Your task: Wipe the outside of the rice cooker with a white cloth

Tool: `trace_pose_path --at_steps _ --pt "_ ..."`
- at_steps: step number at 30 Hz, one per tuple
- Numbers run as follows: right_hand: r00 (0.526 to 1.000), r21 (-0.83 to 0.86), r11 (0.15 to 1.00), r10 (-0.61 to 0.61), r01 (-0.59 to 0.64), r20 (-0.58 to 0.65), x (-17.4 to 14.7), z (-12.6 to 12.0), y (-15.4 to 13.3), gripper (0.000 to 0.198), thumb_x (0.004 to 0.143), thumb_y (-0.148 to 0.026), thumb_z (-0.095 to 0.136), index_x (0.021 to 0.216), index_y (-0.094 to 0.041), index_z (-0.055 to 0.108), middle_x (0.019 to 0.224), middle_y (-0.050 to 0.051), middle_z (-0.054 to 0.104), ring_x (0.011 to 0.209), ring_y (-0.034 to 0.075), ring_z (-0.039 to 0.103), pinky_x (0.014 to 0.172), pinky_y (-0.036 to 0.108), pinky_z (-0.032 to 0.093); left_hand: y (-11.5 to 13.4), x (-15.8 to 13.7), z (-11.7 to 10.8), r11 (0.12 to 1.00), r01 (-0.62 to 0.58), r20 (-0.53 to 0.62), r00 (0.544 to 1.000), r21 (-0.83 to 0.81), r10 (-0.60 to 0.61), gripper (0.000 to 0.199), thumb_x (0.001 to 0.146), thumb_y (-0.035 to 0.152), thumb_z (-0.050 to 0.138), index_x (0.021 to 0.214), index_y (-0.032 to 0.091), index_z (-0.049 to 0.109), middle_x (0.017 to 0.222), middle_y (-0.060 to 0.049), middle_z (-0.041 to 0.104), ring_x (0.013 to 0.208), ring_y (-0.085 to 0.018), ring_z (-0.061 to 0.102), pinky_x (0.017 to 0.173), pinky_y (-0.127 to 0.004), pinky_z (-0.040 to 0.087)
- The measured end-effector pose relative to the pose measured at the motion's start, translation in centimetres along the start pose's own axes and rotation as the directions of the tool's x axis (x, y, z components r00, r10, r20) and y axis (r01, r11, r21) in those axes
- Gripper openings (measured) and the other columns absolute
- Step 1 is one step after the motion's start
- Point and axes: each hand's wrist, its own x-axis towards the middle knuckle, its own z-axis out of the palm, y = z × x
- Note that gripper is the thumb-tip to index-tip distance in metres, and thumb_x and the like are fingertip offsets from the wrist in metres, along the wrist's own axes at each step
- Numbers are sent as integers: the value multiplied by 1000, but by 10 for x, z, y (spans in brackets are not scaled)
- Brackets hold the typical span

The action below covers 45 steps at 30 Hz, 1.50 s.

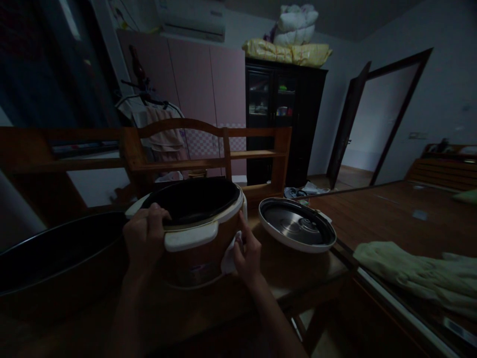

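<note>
Steadying the cooker (210, 256), it seems in this dimness, your left hand (143, 233) clasps its rim (225, 213) | your right hand (248, 256) pinches a white cloth (228, 257) against its side | cooker sits on the table (274, 276) between dark basin (63, 248) and upturned lid (292, 223) | lid off, leaving it open.

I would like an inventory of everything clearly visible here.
Electric cooker: 1, brown-white, centre
Lid: 1, white, right of cooker
Pot: 1, dark, left of cooker
Cloth: 1, white, against cooker
Desk: 1, brown, beneath cooker
Clothes: count unclear, pale, behind desk
Wardrobe: 1, pink, behind desk
Glass-fronted cabinet: 1, black, beside wardrobe
Bundles: count unclear, yellow and white, atop cabinet
Air conditioner: 1, white, above wardrobe
Door: 1, dark, back right
Wooden surface: 1, brown, right
Fabric: 1, pale green, lower right
Left hand: 1, on cooker rim
Right hand: 1, holding cloth
</note>
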Motion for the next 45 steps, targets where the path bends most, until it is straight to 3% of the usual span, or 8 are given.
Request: trace_pose_path --at_steps 5,18,26,32,38,45 --pt "1000 0 1000 19 -19 -6 1 -2 1 61 86 -16 46 147 -23 45 88 3 69 64 16 54 70 27 48 2 0 0 1000 1 2 1000 10 -1 51 100 45 33 66 22 63 78 -6 69 84 -22 64 84 -38 44" --pt "999 16 999 35 -34 -25 -2 -1 2 58 88 -15 46 144 -23 48 80 0 60 63 15 49 67 26 45 4 1 0 1000 2 -1 1000 9 -2 50 100 45 33 67 21 62 75 -4 68 80 -21 64 83 -36 44" --pt "997 27 997 69 -68 -44 -6 -2 -2 59 86 -16 46 144 -22 49 89 2 68 62 15 52 66 26 46 -2 2 3 1000 -23 -23 999 13 24 49 100 44 33 68 22 63 76 -5 68 80 -21 64 83 -36 44" --pt "999 36 998 44 -43 -14 -7 -2 -3 60 86 -15 45 145 -25 47 108 6 70 79 18 62 79 28 50 0 1 2 1000 -15 -21 1000 9 15 50 100 45 33 68 21 63 76 -5 68 81 -21 64 83 -36 44" --pt "997 50 996 80 -80 -4 -5 -2 -2 60 85 -16 46 145 -24 49 86 2 67 66 16 53 70 26 47 2 2 2 1000 -8 -12 1000 0 8 49 100 45 33 68 22 63 76 -5 68 80 -20 63 83 -36 44" --pt "995 71 993 99 -97 -31 -5 -1 0 58 86 -17 47 144 -23 50 68 -5 50 59 14 41 61 24 40 3 2 1 1000 -15 -23 1000 -1 15 49 100 44 33 68 21 63 76 -5 69 81 -21 64 86 -36 45"
